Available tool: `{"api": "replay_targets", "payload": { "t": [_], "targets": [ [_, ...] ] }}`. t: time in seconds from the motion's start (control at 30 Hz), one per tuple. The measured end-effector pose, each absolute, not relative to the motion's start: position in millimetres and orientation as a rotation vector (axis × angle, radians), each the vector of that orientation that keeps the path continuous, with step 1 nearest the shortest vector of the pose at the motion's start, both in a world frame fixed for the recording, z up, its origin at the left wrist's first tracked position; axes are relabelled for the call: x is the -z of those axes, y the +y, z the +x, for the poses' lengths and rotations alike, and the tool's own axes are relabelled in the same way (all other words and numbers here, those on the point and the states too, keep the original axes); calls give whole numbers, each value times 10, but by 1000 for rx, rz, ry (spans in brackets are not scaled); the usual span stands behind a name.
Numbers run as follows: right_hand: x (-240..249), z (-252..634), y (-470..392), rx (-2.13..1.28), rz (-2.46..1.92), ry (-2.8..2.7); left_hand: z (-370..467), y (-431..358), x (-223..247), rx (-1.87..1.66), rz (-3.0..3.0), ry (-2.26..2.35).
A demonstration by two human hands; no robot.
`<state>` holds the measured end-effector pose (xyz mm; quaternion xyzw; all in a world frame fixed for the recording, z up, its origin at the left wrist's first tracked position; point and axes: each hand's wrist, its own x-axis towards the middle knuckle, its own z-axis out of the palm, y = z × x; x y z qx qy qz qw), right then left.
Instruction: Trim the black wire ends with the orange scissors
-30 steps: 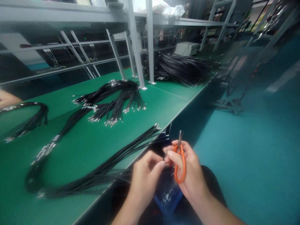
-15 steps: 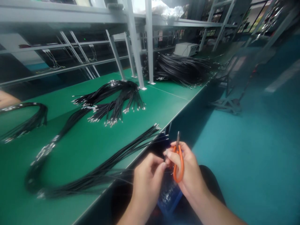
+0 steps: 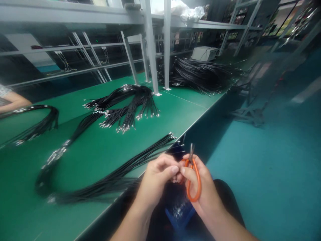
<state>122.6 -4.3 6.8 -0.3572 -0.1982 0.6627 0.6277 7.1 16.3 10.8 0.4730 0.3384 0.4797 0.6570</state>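
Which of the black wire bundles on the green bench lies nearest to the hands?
The long straight bundle along the bench's near edge; its end reaches to the left hand. The fanned bundle and the far pile lie farther back.

Dim bluish light is falling from above, edges are bending and blurring, far shelves are smearing.

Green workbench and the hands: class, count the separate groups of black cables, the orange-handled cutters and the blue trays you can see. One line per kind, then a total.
Groups of black cables: 4, counting the far pile
Orange-handled cutters: 1
Blue trays: 1
Total: 6
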Motion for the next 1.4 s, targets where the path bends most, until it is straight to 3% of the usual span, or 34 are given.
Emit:
{"api": "replay_targets", "payload": {
  "t": [0.3,0.63,0.97,1.07,1.23,1.4],
  "targets": [
    [-20,1237,-13,-1584,-705,-435,147,101,-148,-1146,795,748],
    [-27,1256,0,-1603,-724,-371,115,108,-102,-1169,924,875],
    [-59,1280,29,-1617,-700,-293,1,98,-175,-1265,2310,1386],
    [-93,1280,22,-1600,-706,-305,-31,103,-178,-1268,2178,1459],
    [-151,1253,29,-1583,-699,-324,-11,67,-209,-968,1582,1178],
    [-152,1233,52,-1523,-790,-433,22,49,-189,-1018,1513,1214]
  ]
}}
